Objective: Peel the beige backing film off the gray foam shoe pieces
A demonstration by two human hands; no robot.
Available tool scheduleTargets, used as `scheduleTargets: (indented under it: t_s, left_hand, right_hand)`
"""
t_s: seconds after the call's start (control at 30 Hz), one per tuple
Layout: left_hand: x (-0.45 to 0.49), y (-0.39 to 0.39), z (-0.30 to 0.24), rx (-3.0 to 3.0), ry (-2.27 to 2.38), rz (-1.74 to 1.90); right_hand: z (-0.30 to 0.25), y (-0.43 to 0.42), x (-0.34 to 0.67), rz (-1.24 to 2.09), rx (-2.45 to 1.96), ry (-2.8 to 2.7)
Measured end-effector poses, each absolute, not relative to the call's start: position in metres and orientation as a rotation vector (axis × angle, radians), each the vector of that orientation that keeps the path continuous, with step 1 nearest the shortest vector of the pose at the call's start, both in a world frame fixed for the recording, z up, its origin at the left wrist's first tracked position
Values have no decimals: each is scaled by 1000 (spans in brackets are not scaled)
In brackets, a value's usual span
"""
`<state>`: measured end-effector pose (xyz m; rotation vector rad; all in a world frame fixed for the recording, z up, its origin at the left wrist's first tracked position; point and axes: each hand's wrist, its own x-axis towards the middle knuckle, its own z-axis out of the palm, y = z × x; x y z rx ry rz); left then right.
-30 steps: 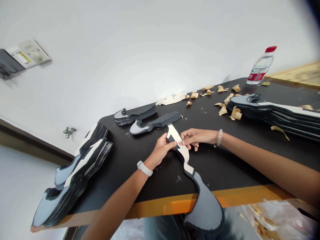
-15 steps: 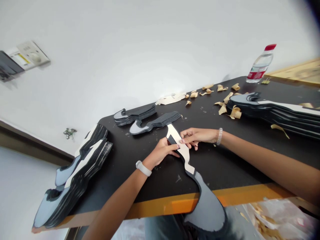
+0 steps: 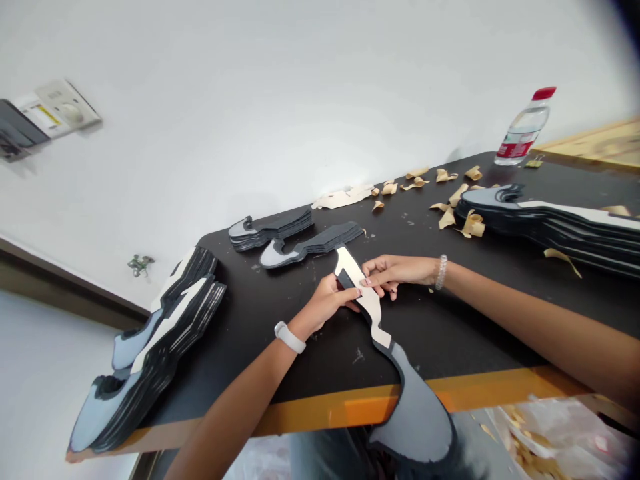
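Note:
A flat grey foam cutout (image 3: 417, 413) lies with its narrow part on the table, while its wide rounded end hangs past the front edge. A cream paper-like piece (image 3: 369, 303) covers most of the narrow part, with a dark slot beside it. My left hand (image 3: 325, 303) grips the narrow part from the left, thumb on top and fingers beneath. From the other side, my right hand (image 3: 393, 273) pinches its right edge, thumb on the cream surface. Just beyond the hands sits a stack of similar dark cutouts (image 3: 313, 245), near the tip of the held one.
Stacked cutouts lie at the table's left end (image 3: 165, 340), at the back (image 3: 270, 230) and on the right (image 3: 560, 227). Curled paper scraps (image 3: 470, 225) are scattered at back right, near a red-capped water bottle (image 3: 523, 137). Orange tape (image 3: 345, 407) lines the front edge.
Almost nothing differs. Both hands keep the same hold on the cutout, and the whole view has shifted very slightly.

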<state>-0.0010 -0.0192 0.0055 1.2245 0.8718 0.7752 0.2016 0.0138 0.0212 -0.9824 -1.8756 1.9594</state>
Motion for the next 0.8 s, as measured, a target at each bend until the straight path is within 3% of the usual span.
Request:
scheduleTargets:
  t_s: [0.2, 0.8]
  left_hand:
    - [-5, -17, 13, 1241, 797, 616]
    - [-6, -16, 13, 1273, 797, 578]
  right_hand:
    - [22, 14, 202, 1990, -989, -1846]
    - [20, 15, 203, 2010, -981, -1841]
